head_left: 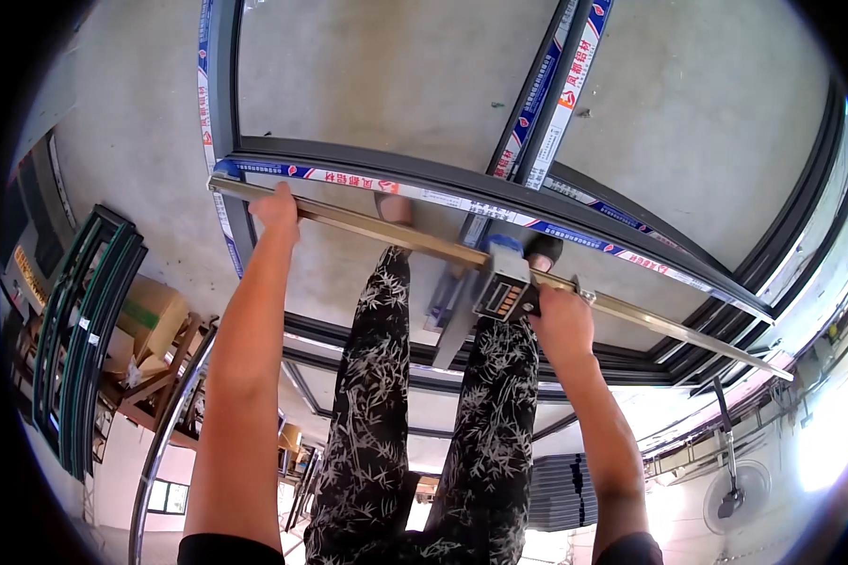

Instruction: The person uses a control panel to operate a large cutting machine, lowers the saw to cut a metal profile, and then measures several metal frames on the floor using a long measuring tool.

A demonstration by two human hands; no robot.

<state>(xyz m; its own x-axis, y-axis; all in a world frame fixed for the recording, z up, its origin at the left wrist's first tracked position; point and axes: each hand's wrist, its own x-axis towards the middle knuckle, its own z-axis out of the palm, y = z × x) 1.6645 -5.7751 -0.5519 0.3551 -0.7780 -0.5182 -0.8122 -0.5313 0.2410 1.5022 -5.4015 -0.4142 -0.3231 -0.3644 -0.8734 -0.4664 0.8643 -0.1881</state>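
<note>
Across a dark grey metal window frame [367, 155] lies a long brass-coloured measuring bar [367, 224]. My left hand [278, 212] is closed round the bar near its left end, beside a corner of the frame. A grey box with a small display and orange buttons [504, 294] sits on the bar right of its middle. At the right side of this box my right hand [563, 320] is closed, gripping the box and bar; its fingertips are partly hidden. The bar runs on past it to the lower right.
Protective tape [349, 179] in blue, white and red covers the frame's edges. My legs in patterned trousers [377, 377] stand by the frame. Dark green frames [85, 330] and a cardboard box [151, 311] are at the left, a fan [737, 497] at lower right.
</note>
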